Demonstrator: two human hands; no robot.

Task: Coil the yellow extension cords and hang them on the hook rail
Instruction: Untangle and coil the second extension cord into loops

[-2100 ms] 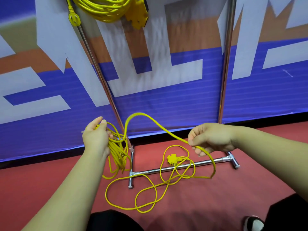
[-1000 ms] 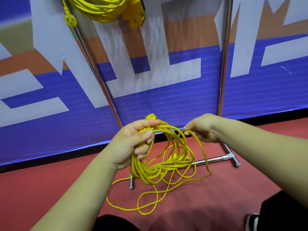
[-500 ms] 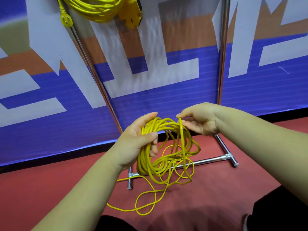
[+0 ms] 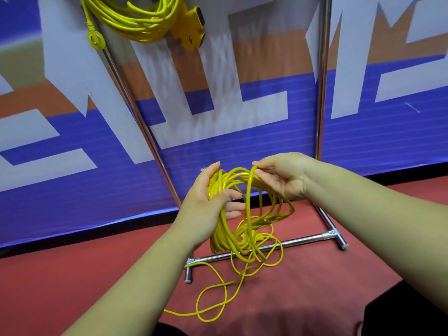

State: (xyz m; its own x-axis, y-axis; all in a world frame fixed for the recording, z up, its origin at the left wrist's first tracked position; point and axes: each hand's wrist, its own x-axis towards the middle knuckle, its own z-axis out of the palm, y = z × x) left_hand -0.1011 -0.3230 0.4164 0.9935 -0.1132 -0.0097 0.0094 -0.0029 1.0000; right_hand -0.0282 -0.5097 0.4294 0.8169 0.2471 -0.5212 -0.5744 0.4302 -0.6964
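My left hand (image 4: pixel 206 207) grips a bundle of loops of the yellow extension cord (image 4: pixel 230 229), which hangs down from my palm. My right hand (image 4: pixel 281 178) pinches one strand at the top of the coil, close beside the left. The cord's loose tail (image 4: pixel 213 304) lies in loops on the red floor below. A second coiled yellow cord (image 4: pixel 135 18) with its plug (image 4: pixel 96 40) and socket block (image 4: pixel 191 27) hangs at the top of the metal rack; the hook itself is out of frame.
The rack's two chrome uprights (image 4: pixel 321 93) rise in front of a blue, white and orange banner (image 4: pixel 218 117). Its chrome base bar (image 4: pixel 291 243) lies on the red floor under the coil. Dark clothing and a shoe show at the bottom edge.
My hands came together from wide apart. The right hand brought a long strand over to the left, adding loops to the coil. Less cord lies on the floor.
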